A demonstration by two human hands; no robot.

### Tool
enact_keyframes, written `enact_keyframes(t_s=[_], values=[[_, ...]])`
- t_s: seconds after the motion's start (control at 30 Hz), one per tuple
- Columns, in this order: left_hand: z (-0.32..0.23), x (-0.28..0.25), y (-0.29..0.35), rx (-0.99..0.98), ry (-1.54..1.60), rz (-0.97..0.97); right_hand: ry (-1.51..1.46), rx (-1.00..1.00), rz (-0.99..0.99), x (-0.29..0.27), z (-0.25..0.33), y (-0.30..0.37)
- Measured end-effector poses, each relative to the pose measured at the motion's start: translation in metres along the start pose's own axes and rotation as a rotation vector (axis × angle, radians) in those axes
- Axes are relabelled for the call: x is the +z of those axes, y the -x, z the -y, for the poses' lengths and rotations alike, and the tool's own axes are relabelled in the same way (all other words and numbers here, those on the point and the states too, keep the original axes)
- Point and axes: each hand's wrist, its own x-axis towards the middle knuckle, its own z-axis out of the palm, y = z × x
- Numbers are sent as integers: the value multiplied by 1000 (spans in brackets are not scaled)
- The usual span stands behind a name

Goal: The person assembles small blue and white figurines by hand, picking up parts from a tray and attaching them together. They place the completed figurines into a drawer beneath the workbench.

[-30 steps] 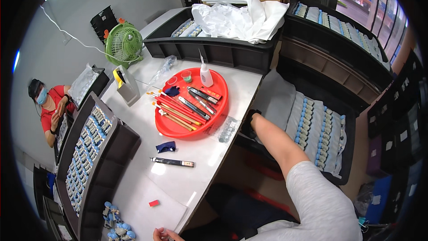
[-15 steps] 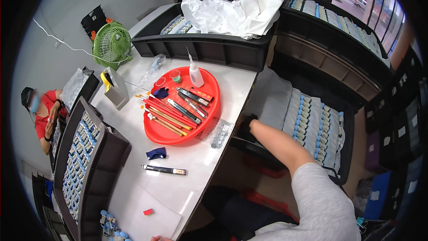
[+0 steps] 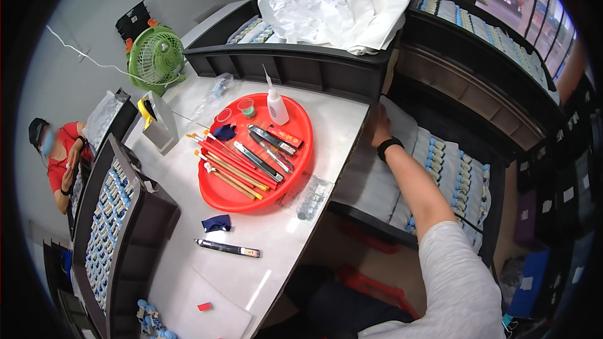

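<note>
The right hand [image 3: 379, 130], grip unclear, reaches into the black crate of bagged blue-capped vials [image 3: 440, 176]; next, a firm grasp; left hand unseen.

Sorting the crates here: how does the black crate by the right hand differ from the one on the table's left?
The crate by the right hand sits below table level; the left crate stands tilted on the table. The low crate's rows are partly covered by white sheets; the left crate's rows are uncovered. Both are black and hold blue-capped pieces.
</note>
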Motion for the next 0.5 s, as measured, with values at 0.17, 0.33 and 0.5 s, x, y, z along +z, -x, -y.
enact_keyframes(t_s=[0.17, 0.33, 0.5], values=[[-5, 0, -2, -20, -12, 7, 434, -104, 423, 29, 22, -31], [-4, 0, -1, -46, -16, 9, 446, -158, 482, 30, 21, -37], [-6, -1, -5, 6, -74, 7, 389, -227, 511, 28, 23, -38]])
